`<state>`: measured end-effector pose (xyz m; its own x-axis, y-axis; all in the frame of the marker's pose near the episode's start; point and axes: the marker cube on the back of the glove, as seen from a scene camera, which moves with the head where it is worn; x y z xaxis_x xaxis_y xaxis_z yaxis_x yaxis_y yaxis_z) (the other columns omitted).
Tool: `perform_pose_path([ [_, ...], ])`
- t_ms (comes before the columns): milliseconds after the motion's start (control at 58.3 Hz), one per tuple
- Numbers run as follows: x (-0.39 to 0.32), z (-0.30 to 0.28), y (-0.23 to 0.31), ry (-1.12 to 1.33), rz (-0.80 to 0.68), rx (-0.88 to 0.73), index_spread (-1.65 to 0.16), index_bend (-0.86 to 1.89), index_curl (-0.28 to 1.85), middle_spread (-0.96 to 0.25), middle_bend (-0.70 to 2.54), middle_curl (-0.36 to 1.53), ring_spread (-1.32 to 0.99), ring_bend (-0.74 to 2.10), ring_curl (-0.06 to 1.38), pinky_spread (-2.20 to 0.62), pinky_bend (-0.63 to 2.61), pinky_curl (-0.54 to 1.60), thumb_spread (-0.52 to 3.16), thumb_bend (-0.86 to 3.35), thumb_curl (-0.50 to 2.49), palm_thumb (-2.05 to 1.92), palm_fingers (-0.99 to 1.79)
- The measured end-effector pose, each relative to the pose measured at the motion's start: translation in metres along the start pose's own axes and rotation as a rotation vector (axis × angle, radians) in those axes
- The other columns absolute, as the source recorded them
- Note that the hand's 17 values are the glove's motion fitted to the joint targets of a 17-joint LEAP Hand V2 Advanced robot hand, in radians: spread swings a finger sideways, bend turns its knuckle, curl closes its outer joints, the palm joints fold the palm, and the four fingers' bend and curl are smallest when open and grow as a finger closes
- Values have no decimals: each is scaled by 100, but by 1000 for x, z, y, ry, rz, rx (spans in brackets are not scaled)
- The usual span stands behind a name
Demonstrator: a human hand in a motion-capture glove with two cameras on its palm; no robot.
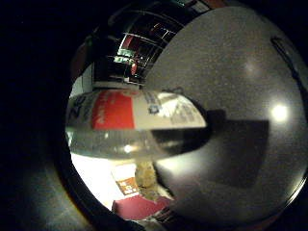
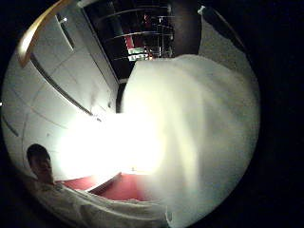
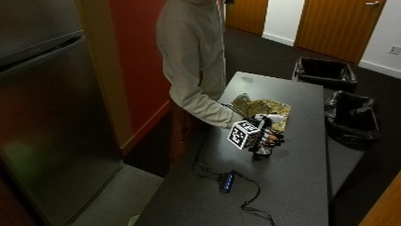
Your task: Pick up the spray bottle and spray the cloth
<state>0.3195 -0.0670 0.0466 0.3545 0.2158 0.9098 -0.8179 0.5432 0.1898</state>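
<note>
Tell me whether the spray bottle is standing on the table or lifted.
Cannot tell: the black-gloved right hand grips the clear, red-labelled spray bottle roughly upright at the dark table, hiding its base.

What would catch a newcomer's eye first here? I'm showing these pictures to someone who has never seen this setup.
Probably the gloved right hand above the middle of the dark table, its fingers curled round the spray bottle, whose red and white label fills the little finger side palm view. Next, the crumpled yellowish cloth lying on the table just beyond the hand, on the side toward the two black-lined bins.
</note>
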Motion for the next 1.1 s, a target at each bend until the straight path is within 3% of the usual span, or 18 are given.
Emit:
perform_pose_path([
  [223, -2, 11, -24, -3, 15, 5, -29, 23, 31, -11, 27, 38, -13, 43, 32, 3, 15, 30, 95, -3, 41, 71, 90],
  [292, -4, 14, -31, 1, 14, 7, -25, 25, 35, -13, 35, 41, -16, 49, 35, -4, 15, 29, 93, 0, 42, 76, 124],
  [343, -6, 15, -37, 9, 10, 6, -23, 26, 38, -14, 39, 43, -17, 51, 37, -8, 17, 30, 90, 0, 44, 80, 130],
  [584, -17, 40, -44, 173, -75, -132, -19, 29, 45, -13, 50, 48, -18, 54, 41, -18, 28, 36, 55, -2, 58, 93, 139],
  [652, -33, 32, -27, 278, -120, -331, -18, 33, 47, -13, 51, 49, -18, 55, 42, -20, 28, 36, 47, -2, 61, 94, 140],
  [772, -98, 38, -23, 248, -190, -469, -17, 35, 50, -13, 53, 50, -18, 57, 43, -21, 30, 37, 38, -3, 65, 95, 140],
  [944, -165, 72, -14, 401, -319, -501, -16, 37, 51, -14, 55, 50, -18, 58, 44, -21, 32, 38, 32, -3, 69, 95, 139],
  [1098, -180, 79, 22, 790, -426, -727, -17, 38, 52, -14, 56, 50, -19, 59, 44, -22, 33, 38, 29, -3, 72, 94, 139],
])
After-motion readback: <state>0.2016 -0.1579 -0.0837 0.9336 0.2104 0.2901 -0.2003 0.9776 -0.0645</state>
